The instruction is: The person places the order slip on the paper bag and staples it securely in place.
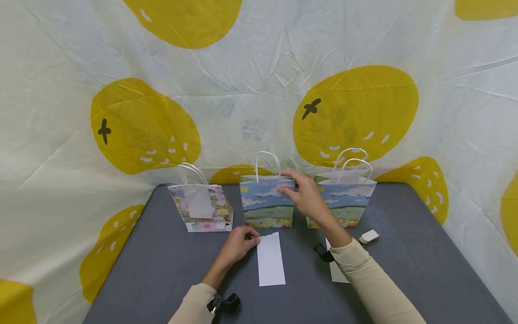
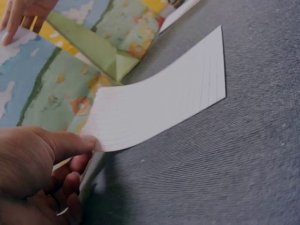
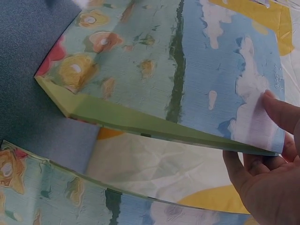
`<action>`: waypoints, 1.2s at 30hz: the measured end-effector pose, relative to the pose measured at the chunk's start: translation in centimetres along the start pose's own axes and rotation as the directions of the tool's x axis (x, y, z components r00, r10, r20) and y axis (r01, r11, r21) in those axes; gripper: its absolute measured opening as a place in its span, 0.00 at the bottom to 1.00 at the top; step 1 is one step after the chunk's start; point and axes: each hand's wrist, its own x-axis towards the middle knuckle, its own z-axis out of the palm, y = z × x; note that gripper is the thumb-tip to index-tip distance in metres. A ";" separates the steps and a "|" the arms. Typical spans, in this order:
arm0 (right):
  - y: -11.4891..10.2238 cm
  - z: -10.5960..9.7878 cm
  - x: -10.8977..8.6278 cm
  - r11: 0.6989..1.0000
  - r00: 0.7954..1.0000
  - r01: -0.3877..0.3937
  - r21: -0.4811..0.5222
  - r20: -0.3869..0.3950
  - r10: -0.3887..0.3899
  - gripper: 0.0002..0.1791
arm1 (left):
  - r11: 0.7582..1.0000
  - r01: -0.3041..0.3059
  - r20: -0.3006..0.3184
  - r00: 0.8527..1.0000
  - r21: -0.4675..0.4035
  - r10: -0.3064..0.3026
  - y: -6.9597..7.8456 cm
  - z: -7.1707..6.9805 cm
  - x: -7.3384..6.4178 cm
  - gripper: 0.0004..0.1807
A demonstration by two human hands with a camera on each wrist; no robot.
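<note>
My left hand [image 1: 238, 243] pinches the top left corner of a white paper slip [image 1: 271, 262] between thumb and fingers. In the left wrist view the slip [image 2: 159, 98] bends upward from the thumb, faint lines showing on it. At the middle paper gift bag [image 1: 267, 209], printed with sky and meadow, my right hand [image 1: 308, 198] grips the upper right edge. The right wrist view has the thumb on the front of this bag [image 3: 140, 61] and the other fingers behind its edge. The bag stands upright, its white handle [image 1: 267, 153] raised.
To the right is a matching gift bag [image 1: 344, 202]. On the left, an animal-print bag [image 1: 220, 204] has a white slip [image 1: 198, 202] on its front. Another slip [image 1: 339, 273] lies partly under the right forearm, near a small white-and-dark stapler-like object [image 1: 369, 237]. A patterned cloth hangs behind the table [image 1: 154, 261].
</note>
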 end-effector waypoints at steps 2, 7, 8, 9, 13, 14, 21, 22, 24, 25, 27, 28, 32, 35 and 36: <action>0.1 0.0 -0.1 1.000 1.000 0.001 0.002 0.000 -0.001 0.27 | 1.000 0.008 0.002 1.000 -0.025 -0.008 0.0 -0.3 0.0 0.02; 0.2 0.0 -0.1 1.000 1.000 0.005 0.009 0.001 -0.005 0.27 | 0.993 0.002 -0.014 1.000 -0.121 -0.004 0.4 -1.1 0.2 0.02; 0.2 -0.1 -0.1 1.000 1.000 0.004 0.009 0.003 -0.004 0.27 | 0.991 -0.007 -0.020 1.000 -0.136 0.004 0.5 -1.2 0.3 0.02; 0.2 -0.1 -0.1 1.000 1.000 0.003 0.008 0.005 -0.003 0.27 | 0.988 -0.016 -0.028 1.000 -0.151 0.012 0.7 -1.4 0.4 0.02; 0.0 -0.3 0.0 1.000 1.000 -0.011 0.003 0.022 0.011 0.28 | 0.984 -0.045 -0.069 0.997 -0.170 0.034 1.8 -2.3 0.7 0.03; 0.0 -0.3 0.0 1.000 0.999 -0.017 0.002 0.027 0.017 0.29 | 0.985 -0.051 -0.084 0.996 -0.167 0.037 2.1 -2.5 0.8 0.03; -0.2 -0.6 -0.1 0.999 0.997 -0.046 0.007 0.061 0.046 0.33 | 0.976 -0.109 -0.205 0.976 -0.188 0.070 3.9 -3.7 1.7 0.03; -0.2 -0.6 -0.1 0.999 0.997 -0.050 0.011 0.065 0.049 0.34 | 0.974 -0.118 -0.219 0.973 -0.192 0.075 4.1 -3.9 1.8 0.03; -0.3 -0.6 -0.1 0.998 0.996 -0.054 0.015 0.074 0.052 0.35 | 0.969 -0.139 -0.243 0.966 -0.204 0.088 4.6 -4.2 2.0 0.03; -0.3 -0.6 -0.1 0.999 0.996 -0.051 0.014 0.078 0.050 0.36 | 0.967 -0.149 -0.252 0.963 -0.207 0.095 4.8 -4.3 2.0 0.03; -0.3 -0.7 -0.1 0.999 0.995 -0.047 0.015 0.085 0.046 0.37 | 0.966 -0.162 -0.268 0.958 -0.203 0.104 5.2 -4.5 2.2 0.02; -0.3 -0.6 -0.1 0.999 0.995 -0.047 0.016 0.087 0.045 0.37 | 0.965 -0.168 -0.274 0.956 -0.203 0.108 5.3 -4.6 2.2 0.02; -0.3 -0.6 0.0 0.999 0.994 -0.045 0.011 0.096 0.043 0.39 | 0.963 -0.190 -0.300 0.946 -0.191 0.127 6.0 -4.8 2.6 0.02; -0.3 -0.7 0.1 0.999 0.994 -0.046 -0.005 0.101 0.047 0.39 | 0.960 -0.206 -0.321 0.937 -0.191 0.138 6.5 -5.0 2.9 0.02; -0.3 -0.7 0.2 0.999 0.994 -0.044 -0.013 0.102 0.045 0.39 | 0.959 -0.210 -0.328 0.934 -0.191 0.139 6.7 -5.0 3.0 0.03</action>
